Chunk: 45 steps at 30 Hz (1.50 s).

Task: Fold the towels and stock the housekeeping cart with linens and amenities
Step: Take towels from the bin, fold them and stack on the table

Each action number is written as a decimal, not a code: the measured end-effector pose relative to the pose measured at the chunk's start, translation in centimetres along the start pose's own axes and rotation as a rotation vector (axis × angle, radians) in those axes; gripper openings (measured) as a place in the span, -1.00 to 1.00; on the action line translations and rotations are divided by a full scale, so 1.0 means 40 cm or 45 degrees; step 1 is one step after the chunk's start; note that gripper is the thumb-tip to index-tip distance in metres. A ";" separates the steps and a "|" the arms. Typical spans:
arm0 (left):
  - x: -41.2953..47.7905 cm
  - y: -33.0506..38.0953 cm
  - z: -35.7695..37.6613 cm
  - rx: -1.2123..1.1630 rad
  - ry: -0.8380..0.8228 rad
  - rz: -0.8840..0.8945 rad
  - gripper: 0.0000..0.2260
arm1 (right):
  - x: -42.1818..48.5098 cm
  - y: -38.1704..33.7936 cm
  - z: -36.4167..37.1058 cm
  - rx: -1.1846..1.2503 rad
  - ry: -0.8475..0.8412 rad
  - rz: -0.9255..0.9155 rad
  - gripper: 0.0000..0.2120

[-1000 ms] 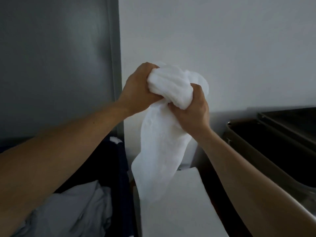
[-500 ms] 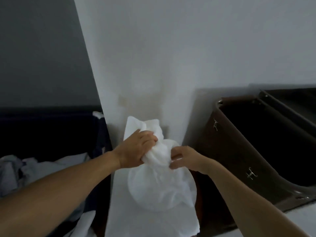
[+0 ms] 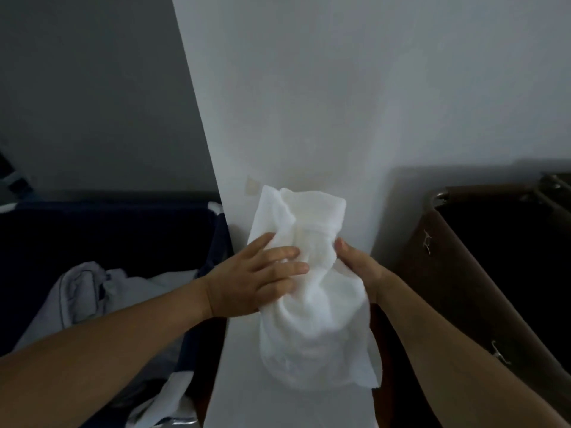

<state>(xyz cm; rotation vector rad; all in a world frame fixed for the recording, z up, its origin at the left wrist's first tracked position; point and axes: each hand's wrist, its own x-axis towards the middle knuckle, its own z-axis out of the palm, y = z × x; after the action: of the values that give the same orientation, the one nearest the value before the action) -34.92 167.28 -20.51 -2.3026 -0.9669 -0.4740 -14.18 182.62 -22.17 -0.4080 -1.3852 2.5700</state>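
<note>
A small white towel (image 3: 312, 304) lies crumpled on a narrow white surface (image 3: 247, 396) that runs toward the white wall. My left hand (image 3: 256, 279) lies on the towel's left side with its fingers straight and spread. My right hand (image 3: 358, 270) holds the towel's right edge, thumb on top, its fingers tucked out of sight under the cloth. The towel's upper part stands open against the wall.
A dark blue linen bin (image 3: 108, 230) on the left holds grey-white crumpled linen (image 3: 92, 298). A brown cart container (image 3: 482, 273) with metal clips stands on the right. The white wall (image 3: 370, 103) is straight ahead.
The towel came down from chest height onto the white surface. My left hand let go of the bunched cloth and now lies flat on it; the towel's top has spread out.
</note>
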 end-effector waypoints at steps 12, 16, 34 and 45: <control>-0.042 0.006 0.014 -0.523 -0.666 -0.919 -0.03 | -0.032 -0.006 0.120 -1.421 0.645 -0.109 -0.72; 0.049 -0.020 0.009 -0.708 -0.806 -1.045 -0.24 | -0.051 -0.004 0.157 -1.484 0.527 -0.176 -0.62; 0.122 -0.058 -0.132 -1.448 -0.160 -1.239 -0.61 | -0.108 -0.078 0.163 -0.820 0.500 -0.258 -0.31; 0.004 -0.135 -0.125 -0.986 -0.537 -1.455 -0.54 | -0.096 -0.151 0.188 -1.042 0.881 -0.754 -0.88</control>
<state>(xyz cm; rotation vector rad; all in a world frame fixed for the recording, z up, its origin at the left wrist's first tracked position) -39.25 167.19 -14.58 -2.2513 -2.7056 -0.9405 -12.80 178.86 -12.59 -0.7563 -1.8124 1.1508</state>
